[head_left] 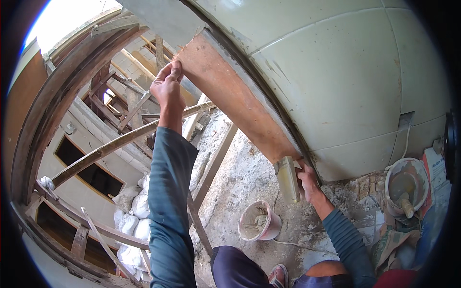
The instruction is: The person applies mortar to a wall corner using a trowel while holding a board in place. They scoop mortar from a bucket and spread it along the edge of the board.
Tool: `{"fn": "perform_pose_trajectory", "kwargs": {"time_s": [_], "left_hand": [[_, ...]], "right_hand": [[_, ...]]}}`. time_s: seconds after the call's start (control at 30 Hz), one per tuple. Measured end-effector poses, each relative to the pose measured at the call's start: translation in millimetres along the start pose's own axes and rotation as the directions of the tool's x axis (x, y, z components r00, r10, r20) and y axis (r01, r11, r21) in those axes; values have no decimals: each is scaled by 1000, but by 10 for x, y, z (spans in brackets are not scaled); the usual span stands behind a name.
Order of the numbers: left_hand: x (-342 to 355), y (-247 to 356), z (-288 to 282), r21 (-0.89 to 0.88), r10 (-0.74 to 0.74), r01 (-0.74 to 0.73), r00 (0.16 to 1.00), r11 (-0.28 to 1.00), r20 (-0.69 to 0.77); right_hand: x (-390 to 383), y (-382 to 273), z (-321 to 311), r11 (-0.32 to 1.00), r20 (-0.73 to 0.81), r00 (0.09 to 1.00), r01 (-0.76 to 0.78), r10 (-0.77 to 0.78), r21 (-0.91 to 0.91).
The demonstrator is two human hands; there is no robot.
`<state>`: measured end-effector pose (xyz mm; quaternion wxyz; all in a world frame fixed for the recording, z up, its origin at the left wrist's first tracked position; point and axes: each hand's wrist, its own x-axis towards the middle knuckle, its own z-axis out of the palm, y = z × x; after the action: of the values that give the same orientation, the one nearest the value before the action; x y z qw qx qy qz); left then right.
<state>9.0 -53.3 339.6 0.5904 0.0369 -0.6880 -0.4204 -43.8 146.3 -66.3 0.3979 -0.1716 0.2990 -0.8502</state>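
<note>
Reddish-brown and thin, a board [230, 93] runs slantwise from the upper middle down toward the right hand [309, 182], its right long edge lying along a grey strip at the border of the pale green tiled wall [331, 86]. Near the ragged upper end, the left hand [169, 86] pinches the board's left edge between thumb and fingers, so nearly all its length stretches below and to the right of that hold. At the lower end, the right hand has its fingers closed on a yellowish flat tool [289, 180], which overlaps the board's bottom corner. Along the board's left side there is open space over the rough, mortar-spattered floor [230, 153], while the tiled wall closes off the right side. Slanting timber [216, 165] stands just right of the left forearm, and a bucket of mortar [271, 225] sits on the floor below the tool; a second bucket [426, 182] stands well apart at the right. What lies behind the board is hidden, as is the tool's handle, and whether the right fingertips also touch the board cannot be told. White sacks [140, 207] are partly covered by the left sleeve, and dark rounded corners cut off the outer scene.
</note>
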Motion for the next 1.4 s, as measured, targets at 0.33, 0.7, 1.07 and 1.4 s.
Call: {"fn": "perform_pose_trajectory", "kwargs": {"time_s": [0.33, 0.7, 1.07, 1.4], "left_hand": [[39, -34, 12, -5, 16, -16, 1000, 1000, -11], [349, -61, -68, -5, 1, -1, 1000, 1000, -13], [500, 79, -92, -72, 30, -30, 1000, 997, 7], [532, 35, -5, -64, 55, -56, 998, 996, -21]], "right_hand": [[-60, -52, 74, 1000, -28, 1000, -11, 10, -29], [83, -68, 97, 992, -34, 999, -29, 25, -121], [21, -283, 257, 992, 3, 1000, 29, -29, -121], [113, -455, 277, 991, -23, 1000, -19, 16, -134]]}}
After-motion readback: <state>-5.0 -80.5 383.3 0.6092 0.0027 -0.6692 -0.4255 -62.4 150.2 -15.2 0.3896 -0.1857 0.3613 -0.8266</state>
